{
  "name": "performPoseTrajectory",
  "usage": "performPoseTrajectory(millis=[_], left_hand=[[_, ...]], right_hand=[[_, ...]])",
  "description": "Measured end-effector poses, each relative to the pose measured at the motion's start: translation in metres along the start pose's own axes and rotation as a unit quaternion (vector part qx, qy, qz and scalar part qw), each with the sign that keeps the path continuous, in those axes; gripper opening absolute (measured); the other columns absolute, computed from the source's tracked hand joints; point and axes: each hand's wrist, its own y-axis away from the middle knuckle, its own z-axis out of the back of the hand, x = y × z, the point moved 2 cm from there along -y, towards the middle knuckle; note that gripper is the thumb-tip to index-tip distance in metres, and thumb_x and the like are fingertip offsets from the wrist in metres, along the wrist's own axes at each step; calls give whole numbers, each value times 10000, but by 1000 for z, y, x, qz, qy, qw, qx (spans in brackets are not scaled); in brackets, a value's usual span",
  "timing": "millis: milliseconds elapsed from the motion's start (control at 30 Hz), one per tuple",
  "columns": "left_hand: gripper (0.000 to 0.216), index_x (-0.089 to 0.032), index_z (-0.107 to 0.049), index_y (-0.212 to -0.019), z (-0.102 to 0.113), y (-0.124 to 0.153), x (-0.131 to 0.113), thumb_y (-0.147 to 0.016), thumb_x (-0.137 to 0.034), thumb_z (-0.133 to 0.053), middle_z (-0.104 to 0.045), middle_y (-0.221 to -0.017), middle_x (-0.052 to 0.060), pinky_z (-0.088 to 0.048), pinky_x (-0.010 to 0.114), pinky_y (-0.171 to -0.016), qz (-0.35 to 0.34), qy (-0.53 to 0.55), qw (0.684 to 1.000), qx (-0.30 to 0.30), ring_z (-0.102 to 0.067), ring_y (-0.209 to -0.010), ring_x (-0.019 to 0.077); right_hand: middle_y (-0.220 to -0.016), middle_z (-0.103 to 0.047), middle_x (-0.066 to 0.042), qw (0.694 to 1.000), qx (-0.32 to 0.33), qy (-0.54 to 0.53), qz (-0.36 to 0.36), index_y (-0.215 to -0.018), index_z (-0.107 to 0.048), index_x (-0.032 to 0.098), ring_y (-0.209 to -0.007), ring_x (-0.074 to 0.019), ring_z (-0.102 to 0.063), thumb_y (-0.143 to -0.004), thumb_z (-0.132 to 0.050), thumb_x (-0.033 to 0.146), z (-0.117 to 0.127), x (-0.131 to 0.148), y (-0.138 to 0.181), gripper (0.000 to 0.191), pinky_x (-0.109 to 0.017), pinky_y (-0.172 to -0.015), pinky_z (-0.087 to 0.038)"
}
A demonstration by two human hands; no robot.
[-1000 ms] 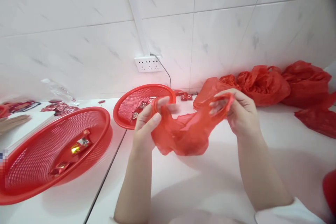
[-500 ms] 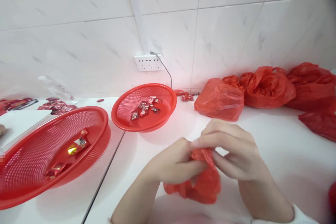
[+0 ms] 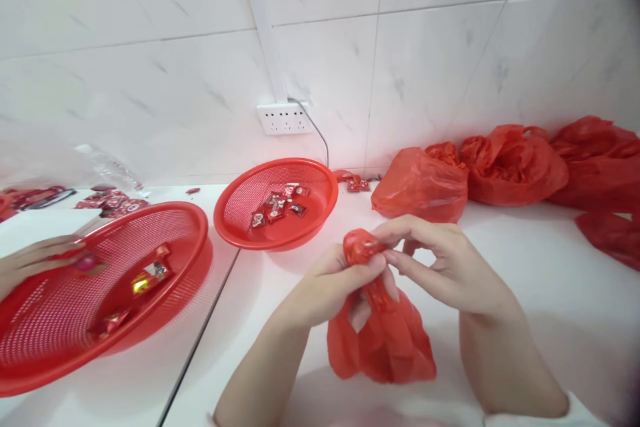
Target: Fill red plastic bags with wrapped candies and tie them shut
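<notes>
A thin red plastic bag [image 3: 387,347] hangs just in front of me, its top gathered and twisted. My left hand [image 3: 330,287] is closed round the gathered neck, with the thumb pressed over it. Between thumb and fingertips, my right hand [image 3: 435,260] pinches the twisted end of the same bag. The bag's lower part spreads out below both hands. What lies inside it, if anything, cannot be seen.
A round red basket [image 3: 225,233] with several wrapped candies [image 3: 275,207] stands by the wall. At the left, another person's hand [image 3: 40,263] reaches over a larger red basket [image 3: 200,233]. Several filled red bags [image 3: 420,183] line the wall at right, near a socket strip [image 3: 284,119].
The bag's top has come up above my left hand, and its body hangs lower and fuller. My right hand has shifted to its twisted end. Another person's hand has entered over the left basket.
</notes>
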Motion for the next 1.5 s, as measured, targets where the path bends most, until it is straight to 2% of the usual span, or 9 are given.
performPoseTrajectory(millis=[233, 400, 633, 800, 900, 1033, 1167, 1367, 1500], left_hand=[[514, -121, -678, -972, 3, -6, 6, -928, -545, -390, -313, -285, -80, -255, 183, -299, 31, 78, 994, -68, -251, -236, 72], [437, -190, -570, -1260, 10, -19, 2, -950, -459, -421, -583, -498, -18, -376, 170, -430, -37, 127, 984, -121, -380, -357, 58], [190, -171, -683, -977, 28, -16, 1, -848, -299, -630, -656, -756, 20, -419, 178, -479, -92, -31, 984, -149, -436, -460, 38], [110, -181, -600, -934, 16, -4, -2, -829, -202, -574, -642, -831, 30, -488, 217, -476, -80, -209, 974, -16, -606, -569, 111], [129, -179, -613, -817, 15, -3, -3, -746, -84, -562, -648, -815, 15, -497, 223, -561, -97, -306, 947, 22, -628, -671, 129], [171, -186, -591, -673, 23, -2, -5, -694, -31, -523, -634, -708, -13, -456, 216, -582, -116, -410, 905, -5, -612, -704, 138], [189, -196, -596, -684, 27, 1, -7, -749, -43, -506, -645, -784, 6, -465, 229, -613, -173, -450, 872, -81, -608, -723, 139], [146, -211, -570, -770, 25, 0, -6, -851, -106, -508, -607, -1057, 54, -472, 254, -680, -392, -494, 715, -303, -591, -774, 132], [149, -209, -507, -774, 28, -9, -6, -844, -78, -513, -597, -987, 51, -484, 273, -769, -392, -455, 745, -291, -594, -905, 161]], right_hand=[[-840, -652, 0, 992, -92, 88, -14, -929, -571, 228, -761, -137, -639, -868, -581, 140, 7, -12, -2, 108, -244, -656, -526], [-835, -638, -18, 973, -214, 90, -8, -865, -548, 226, -819, -168, -636, -842, -611, 135, 25, -22, 0, 113, -296, -736, -526], [-847, -691, -18, 990, 137, 18, 32, -903, -629, 230, -751, -138, -648, -883, -543, 145, 14, -4, 4, 123, -261, -692, -527], [-964, -642, -53, 996, -57, -68, 0, -933, -590, 207, -913, -165, -616, -910, -566, 290, -5, -18, -14, 89, -302, -810, -504], [-1077, -620, -67, 988, 21, -148, -41, -1110, -551, 215, -853, -151, -643, -955, -474, 395, -24, -26, -22, 250, -292, -759, -517], [-882, -645, -7, 971, 128, -173, -103, -1121, -524, 213, -548, -89, -603, -974, -427, 428, -38, -25, -24, 278, -243, -615, -486], [-752, -616, 10, 980, 104, -140, -94, -1049, -566, 202, -675, -131, -609, -981, -410, 422, -40, -22, -27, 278, -261, -694, -473], [-878, -623, -13, 964, 45, -236, -112, -1073, -569, 202, -764, -127, -585, -980, -403, 311, -36, -34, -29, 219, -255, -689, -465], [-808, -585, 8, 956, 89, -254, -115, -957, -543, 190, -687, -114, -548, -887, -485, 169, -39, -42, -29, 93, -243, -609, -446]])
